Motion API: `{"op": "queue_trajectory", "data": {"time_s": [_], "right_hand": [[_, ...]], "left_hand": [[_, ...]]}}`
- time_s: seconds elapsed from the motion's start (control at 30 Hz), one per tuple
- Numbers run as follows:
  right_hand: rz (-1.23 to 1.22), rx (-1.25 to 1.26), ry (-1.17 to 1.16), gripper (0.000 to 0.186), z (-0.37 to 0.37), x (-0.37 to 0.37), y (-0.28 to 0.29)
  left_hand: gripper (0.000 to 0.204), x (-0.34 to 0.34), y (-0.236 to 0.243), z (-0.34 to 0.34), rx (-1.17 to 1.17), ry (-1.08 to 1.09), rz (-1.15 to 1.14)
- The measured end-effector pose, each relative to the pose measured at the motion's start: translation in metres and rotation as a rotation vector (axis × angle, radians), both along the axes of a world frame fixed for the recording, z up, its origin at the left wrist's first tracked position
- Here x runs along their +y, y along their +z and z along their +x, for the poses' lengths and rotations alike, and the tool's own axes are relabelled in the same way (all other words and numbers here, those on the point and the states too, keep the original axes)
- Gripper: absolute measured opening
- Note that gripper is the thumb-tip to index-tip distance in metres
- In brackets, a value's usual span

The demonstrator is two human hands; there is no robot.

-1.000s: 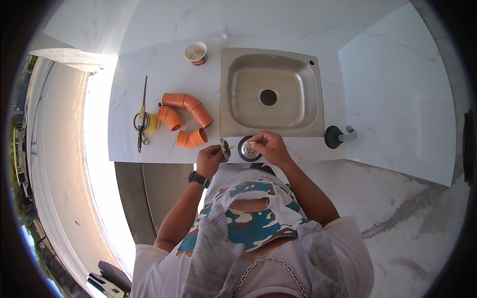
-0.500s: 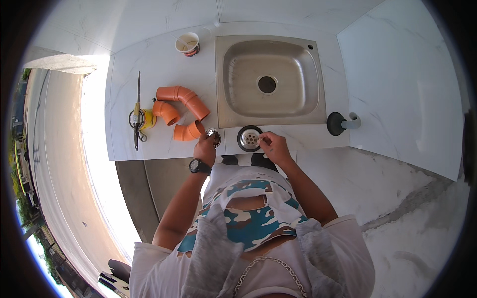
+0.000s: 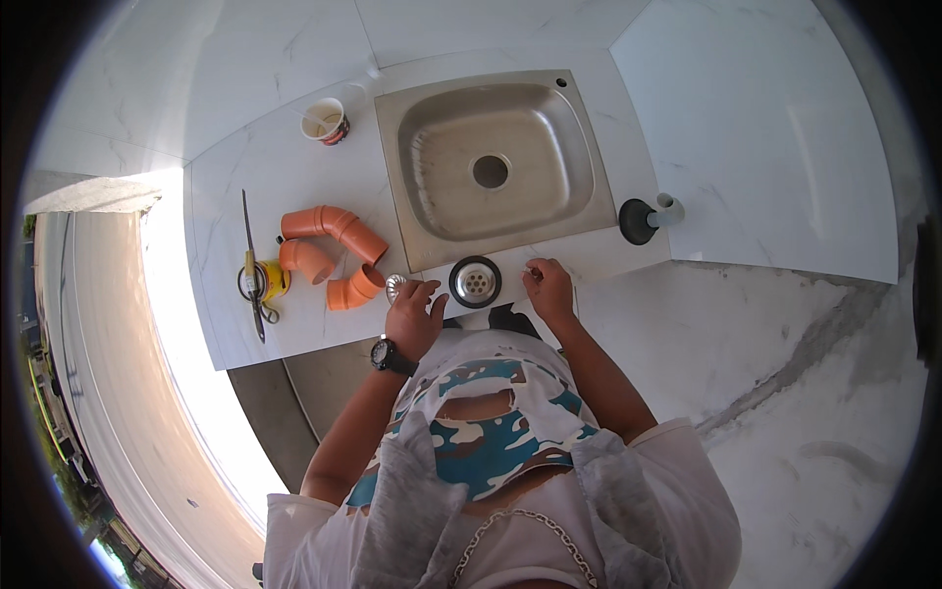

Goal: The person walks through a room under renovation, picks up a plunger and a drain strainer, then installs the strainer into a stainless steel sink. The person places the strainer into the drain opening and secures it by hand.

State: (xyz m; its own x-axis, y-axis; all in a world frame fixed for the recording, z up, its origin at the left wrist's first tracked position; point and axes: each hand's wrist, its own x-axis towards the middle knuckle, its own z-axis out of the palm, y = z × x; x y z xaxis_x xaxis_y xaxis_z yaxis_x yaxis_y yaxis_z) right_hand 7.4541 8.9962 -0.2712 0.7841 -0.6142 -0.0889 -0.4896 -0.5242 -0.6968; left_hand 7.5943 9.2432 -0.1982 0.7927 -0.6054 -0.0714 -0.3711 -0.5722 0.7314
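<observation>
A round sink strainer [image 3: 476, 282] with a black rubber rim lies on the counter's front strip, between my two hands. My left hand [image 3: 414, 319], with a black watch at the wrist, has thumb and fingers apart. Its fingertips are beside a small shiny metal drain piece [image 3: 395, 287] that rests next to an orange pipe elbow [image 3: 355, 288]. My right hand [image 3: 549, 291] is to the right of the strainer, apart from it. Its fingers are curled to a pinch at the counter edge; anything between them is too small to make out.
A steel sink [image 3: 392, 167] with a round drain hole is set in the white marbled counter. More orange pipe elbows [image 3: 334, 228], a narrow saw [image 3: 247, 221], scissors [image 3: 265, 314] and a yellow roll [image 3: 277, 279] lie left. A white tub [image 3: 324, 121] stands behind; a black-and-grey drain fitting [image 3: 638, 222] lies right.
My left hand has let go of the shiny drain piece, which now lies by the orange elbow. My right hand has come off the strainer toward the right. The view has turned.
</observation>
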Motion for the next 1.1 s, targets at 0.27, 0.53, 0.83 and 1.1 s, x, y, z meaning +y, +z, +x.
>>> {"op": "queue_trajectory", "data": {"time_s": [0.27, 0.53, 0.83, 1.1], "right_hand": [[-0.132, 0.021, 0.009, 0.024, 0.008, -0.004, 0.011], [0.091, 0.225, 0.264, 0.03, 0.042, 0.034, 0.039], [-0.14, 0.276, 0.207, 0.019, 0.056, 0.026, -0.002], [-0.081, 0.274, 0.161, 0.018, 0.064, 0.027, 0.007]], "left_hand": [[0.033, -0.044, -0.048, 0.013, 0.04, -0.117, 0.087], [0.038, -0.048, -0.06, 0.021, 0.155, -0.131, 0.165], [0.057, -0.053, -0.045, 0.009, 0.215, -0.146, 0.193], [0.057, -0.06, -0.048, 0.007, 0.233, -0.093, 0.265]]}}
